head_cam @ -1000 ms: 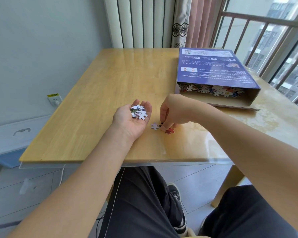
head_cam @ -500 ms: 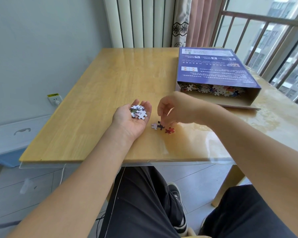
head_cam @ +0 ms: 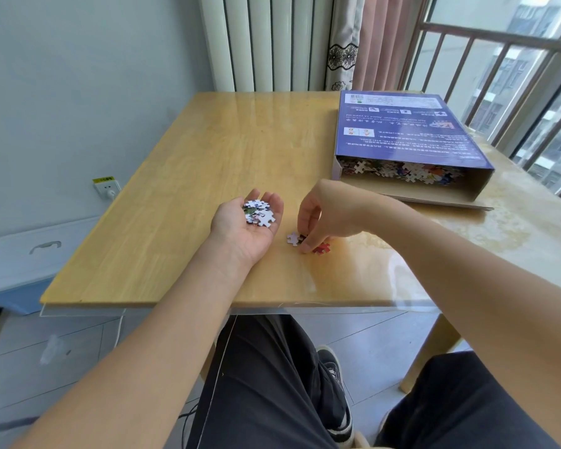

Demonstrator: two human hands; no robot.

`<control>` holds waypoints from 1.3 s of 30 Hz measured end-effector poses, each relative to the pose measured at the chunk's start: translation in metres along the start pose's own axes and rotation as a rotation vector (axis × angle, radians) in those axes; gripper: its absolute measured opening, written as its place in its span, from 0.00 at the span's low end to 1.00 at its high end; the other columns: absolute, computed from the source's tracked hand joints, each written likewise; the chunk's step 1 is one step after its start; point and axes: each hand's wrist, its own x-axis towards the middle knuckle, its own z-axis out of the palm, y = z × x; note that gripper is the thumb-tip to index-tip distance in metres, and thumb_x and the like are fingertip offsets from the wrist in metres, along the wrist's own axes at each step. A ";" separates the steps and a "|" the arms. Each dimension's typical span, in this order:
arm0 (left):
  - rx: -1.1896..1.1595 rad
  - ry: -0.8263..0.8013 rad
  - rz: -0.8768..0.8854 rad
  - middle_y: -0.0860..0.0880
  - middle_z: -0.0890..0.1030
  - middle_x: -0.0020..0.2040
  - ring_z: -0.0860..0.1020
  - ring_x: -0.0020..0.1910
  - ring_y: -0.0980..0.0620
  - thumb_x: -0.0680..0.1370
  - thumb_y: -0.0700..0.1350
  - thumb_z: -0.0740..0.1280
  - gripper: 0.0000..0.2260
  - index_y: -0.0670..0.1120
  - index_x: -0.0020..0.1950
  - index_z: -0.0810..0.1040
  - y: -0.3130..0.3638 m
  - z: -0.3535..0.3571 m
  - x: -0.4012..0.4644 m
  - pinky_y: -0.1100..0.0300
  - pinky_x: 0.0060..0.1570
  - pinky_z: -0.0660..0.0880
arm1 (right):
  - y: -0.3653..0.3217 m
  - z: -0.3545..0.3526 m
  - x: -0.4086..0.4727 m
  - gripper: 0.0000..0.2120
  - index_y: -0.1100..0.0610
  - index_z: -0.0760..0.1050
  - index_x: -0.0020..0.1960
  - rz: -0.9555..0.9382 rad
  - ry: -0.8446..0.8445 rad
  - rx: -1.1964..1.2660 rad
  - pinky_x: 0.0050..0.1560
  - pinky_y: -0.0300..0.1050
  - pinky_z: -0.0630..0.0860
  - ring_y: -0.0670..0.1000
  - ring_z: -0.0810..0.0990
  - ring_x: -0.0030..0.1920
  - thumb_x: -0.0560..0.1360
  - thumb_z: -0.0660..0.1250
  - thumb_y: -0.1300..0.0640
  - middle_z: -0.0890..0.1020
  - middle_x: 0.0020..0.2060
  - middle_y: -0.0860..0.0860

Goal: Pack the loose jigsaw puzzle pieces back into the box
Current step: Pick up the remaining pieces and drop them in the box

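The left hand (head_cam: 246, 228) lies palm up near the table (head_cam: 182, 189) front edge, its grip loosely cupped under a small heap of puzzle pieces (head_cam: 257, 212). Just beside it the right hand (head_cam: 324, 215) pinches a dark piece (head_cam: 302, 238) between a white piece (head_cam: 292, 238) and a red piece (head_cam: 321, 248). The box (head_cam: 399, 131), open-ended, lies at the far right corner

wooden table (head_cam: 188, 202), puzzle box (head_cam: 402, 134), loose pieces (head_cam: 292, 238)

Purple box (head_cam: 402, 131), red piece (head_cam: 322, 248), yellow wooden table (head_cam: 191, 189).
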 end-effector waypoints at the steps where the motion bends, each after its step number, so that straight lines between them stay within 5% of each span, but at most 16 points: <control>1: 0.004 -0.001 0.000 0.37 0.77 0.47 0.79 0.46 0.43 0.84 0.41 0.54 0.13 0.36 0.53 0.76 0.000 0.000 0.000 0.50 0.53 0.80 | 0.000 0.001 0.000 0.14 0.52 0.84 0.43 -0.004 0.008 0.004 0.38 0.41 0.79 0.53 0.85 0.41 0.62 0.84 0.50 0.87 0.39 0.50; 10: 0.011 -0.003 -0.011 0.38 0.77 0.47 0.78 0.46 0.43 0.85 0.42 0.53 0.14 0.36 0.53 0.76 0.000 0.000 -0.001 0.50 0.52 0.80 | 0.000 0.002 0.003 0.10 0.52 0.82 0.43 -0.042 -0.038 0.018 0.50 0.51 0.82 0.52 0.83 0.40 0.66 0.82 0.55 0.86 0.41 0.50; 16: 0.052 -0.010 -0.019 0.37 0.78 0.47 0.79 0.45 0.42 0.85 0.43 0.53 0.14 0.37 0.56 0.76 -0.002 0.000 -0.003 0.51 0.52 0.80 | 0.000 -0.018 -0.003 0.08 0.61 0.80 0.48 -0.067 -0.005 0.797 0.46 0.42 0.80 0.50 0.82 0.40 0.71 0.76 0.65 0.84 0.40 0.55; 18: 0.060 -0.009 -0.030 0.37 0.78 0.48 0.80 0.44 0.42 0.85 0.42 0.52 0.15 0.36 0.57 0.76 -0.005 0.001 -0.004 0.50 0.50 0.80 | -0.011 -0.020 0.001 0.10 0.64 0.79 0.50 -0.068 0.095 0.870 0.47 0.43 0.83 0.52 0.85 0.43 0.70 0.77 0.66 0.85 0.42 0.57; 22: -0.019 -0.008 -0.040 0.36 0.76 0.50 0.78 0.47 0.41 0.84 0.40 0.52 0.14 0.35 0.54 0.75 -0.002 -0.001 -0.007 0.50 0.51 0.80 | -0.013 -0.024 0.004 0.13 0.60 0.82 0.49 -0.079 0.365 0.435 0.44 0.48 0.85 0.53 0.86 0.38 0.69 0.80 0.56 0.86 0.40 0.57; 26: -0.053 0.007 -0.008 0.37 0.76 0.49 0.78 0.47 0.41 0.84 0.39 0.52 0.14 0.35 0.53 0.75 0.006 -0.005 -0.004 0.50 0.49 0.80 | -0.009 -0.005 -0.006 0.18 0.55 0.84 0.48 -0.011 0.104 -0.039 0.42 0.44 0.82 0.49 0.85 0.37 0.65 0.81 0.46 0.86 0.40 0.51; 31: -0.036 0.005 0.005 0.37 0.75 0.49 0.77 0.47 0.41 0.84 0.40 0.51 0.14 0.35 0.53 0.75 0.008 -0.004 -0.004 0.49 0.51 0.80 | -0.017 0.016 0.003 0.17 0.56 0.84 0.45 0.000 0.145 -0.043 0.34 0.40 0.77 0.52 0.83 0.36 0.62 0.83 0.48 0.86 0.39 0.54; 39: -0.022 0.004 0.009 0.37 0.76 0.48 0.78 0.45 0.42 0.85 0.41 0.52 0.14 0.36 0.53 0.75 0.005 -0.002 -0.004 0.50 0.51 0.80 | -0.026 0.007 0.006 0.14 0.56 0.85 0.47 0.037 0.067 -0.090 0.44 0.43 0.80 0.49 0.80 0.35 0.65 0.82 0.51 0.82 0.33 0.49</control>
